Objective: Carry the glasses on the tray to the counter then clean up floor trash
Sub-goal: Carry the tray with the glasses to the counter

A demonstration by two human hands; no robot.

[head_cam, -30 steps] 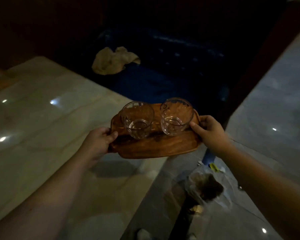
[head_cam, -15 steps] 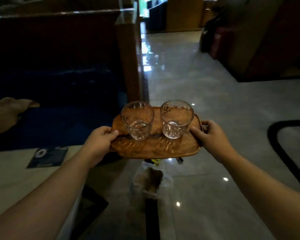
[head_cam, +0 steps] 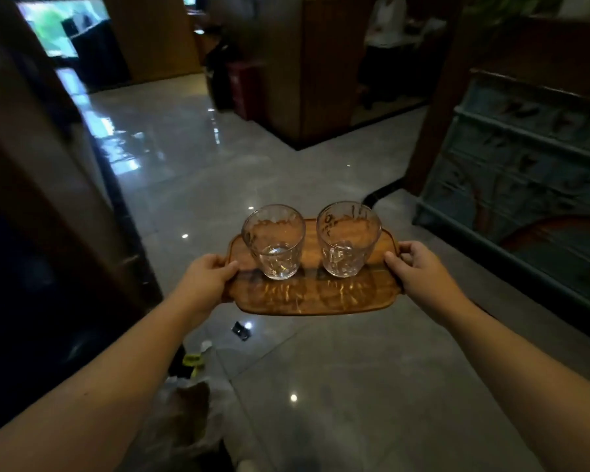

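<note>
A wooden tray (head_cam: 314, 298) is held level in the air in front of me, above the floor. My left hand (head_cam: 205, 277) grips its left end and my right hand (head_cam: 419, 270) grips its right end. Two clear glasses stand upright side by side on it: the left glass (head_cam: 275, 241) and the right glass (head_cam: 348, 238). On the tiled floor below lie a crumpled clear plastic bag (head_cam: 188, 413), a yellow wrapper (head_cam: 193, 361) and a small dark scrap (head_cam: 241, 330).
Glossy grey floor tiles (head_cam: 355, 386) stretch ahead. A dark wooden partition (head_cam: 48, 199) rises close on the left. A blue-green patterned cabinet (head_cam: 525, 185) stands on the right. A wooden booth wall (head_cam: 321, 80) is ahead, with a person in white (head_cam: 387, 25) behind it.
My view has swung right, away from the marble table and blue seat, out to the open aisle. The tray stays level in both hands with the glasses in place.
</note>
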